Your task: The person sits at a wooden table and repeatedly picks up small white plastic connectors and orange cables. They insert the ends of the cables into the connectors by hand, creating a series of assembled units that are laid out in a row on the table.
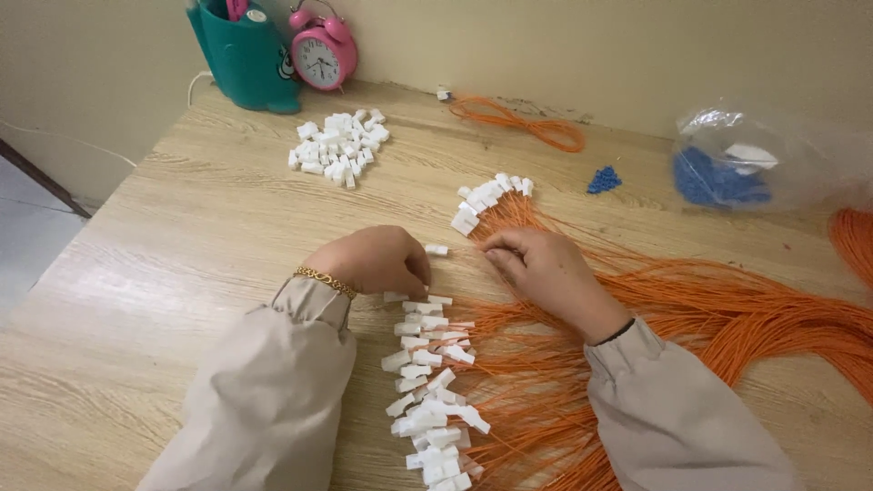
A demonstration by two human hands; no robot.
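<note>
Nearest, connector row: white plastic connectors (429, 400) fitted on orange wires (727, 318) lie in a column on the wooden table (182, 273), running from the near edge up to the hands.
Left hand: the left hand (373, 259) is curled almost closed, knuckles up, resting at the top of that column; whether its fingers pinch anything I cannot tell.
Loose piece: a single white connector (436, 249) lies just beside the left fingertips.
Right hand: the right hand (541, 264) is half curled, fingertips pressed on the orange wires below a second connector cluster (486, 200).
Farther: a loose white connector pile (339, 145), then a pink alarm clock (323, 55) by the wall.
</note>
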